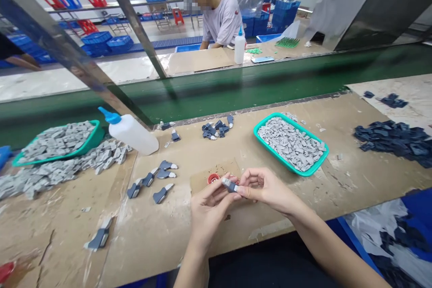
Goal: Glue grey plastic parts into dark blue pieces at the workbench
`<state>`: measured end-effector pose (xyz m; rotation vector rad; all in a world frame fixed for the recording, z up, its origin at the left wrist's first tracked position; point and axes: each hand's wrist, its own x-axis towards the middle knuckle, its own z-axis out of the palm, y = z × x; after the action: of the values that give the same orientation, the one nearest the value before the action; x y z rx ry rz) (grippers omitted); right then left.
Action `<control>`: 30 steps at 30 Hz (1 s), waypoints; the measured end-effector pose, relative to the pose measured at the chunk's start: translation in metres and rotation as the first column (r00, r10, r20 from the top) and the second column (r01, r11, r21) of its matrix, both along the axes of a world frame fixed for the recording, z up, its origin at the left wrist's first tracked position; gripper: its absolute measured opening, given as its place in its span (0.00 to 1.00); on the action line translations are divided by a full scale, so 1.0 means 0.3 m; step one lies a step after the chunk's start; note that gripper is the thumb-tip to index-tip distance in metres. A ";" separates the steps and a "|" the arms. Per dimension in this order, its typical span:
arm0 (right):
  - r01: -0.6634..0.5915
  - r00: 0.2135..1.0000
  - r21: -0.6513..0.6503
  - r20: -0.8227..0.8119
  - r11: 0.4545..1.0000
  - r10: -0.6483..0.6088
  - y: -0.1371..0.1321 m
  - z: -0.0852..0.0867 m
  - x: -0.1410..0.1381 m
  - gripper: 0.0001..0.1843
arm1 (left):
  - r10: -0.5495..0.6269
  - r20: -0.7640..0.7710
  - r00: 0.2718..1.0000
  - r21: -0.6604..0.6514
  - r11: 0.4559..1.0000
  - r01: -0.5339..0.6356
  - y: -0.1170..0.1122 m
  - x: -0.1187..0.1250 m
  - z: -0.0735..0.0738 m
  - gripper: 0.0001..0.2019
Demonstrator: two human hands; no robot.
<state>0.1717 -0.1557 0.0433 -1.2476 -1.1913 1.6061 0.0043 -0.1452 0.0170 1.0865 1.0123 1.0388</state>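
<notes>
Between my two hands is a small dark-blue and grey plastic piece. My left hand pinches it from the left, thumb along its near side. My right hand has thumb and fingertips closed on its right end, where a pale part shows. Just behind my fingers sits a small red cap, partly covered by them. To the left lie several similar blue and grey pieces, and another group of them rests farther back on the cardboard.
A green basket of grey parts stands at right, with a dark-blue parts pile beyond. At left are a glue bottle, another green basket and loose grey parts. A person works across the green conveyor.
</notes>
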 end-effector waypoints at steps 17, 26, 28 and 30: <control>0.430 0.189 0.232 0.922 0.872 -0.338 0.293 -0.194 0.468 0.13 | 0.481 0.210 0.852 -0.332 0.854 -0.400 0.169 -0.243 0.084 0.12; 0.424 0.354 0.507 0.670 0.751 -0.653 0.130 -0.102 0.328 0.13 | 0.442 -0.185 0.878 -0.007 0.893 -0.451 0.188 -0.278 0.012 0.11; 0.413 0.578 0.440 0.550 0.797 -0.603 0.081 -0.098 0.241 0.12 | 0.452 -0.304 0.838 0.110 0.891 -0.441 0.219 -0.290 -0.006 0.14; 0.366 0.764 0.293 0.447 0.884 -0.464 0.043 -0.112 0.161 0.13 | 0.471 -0.404 0.784 0.207 0.882 -0.423 0.265 -0.307 -0.013 0.19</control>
<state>0.2202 -0.1428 0.0099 -1.7277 -1.2210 0.8302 -0.0876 -0.0657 0.0132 1.2329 1.6652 1.2630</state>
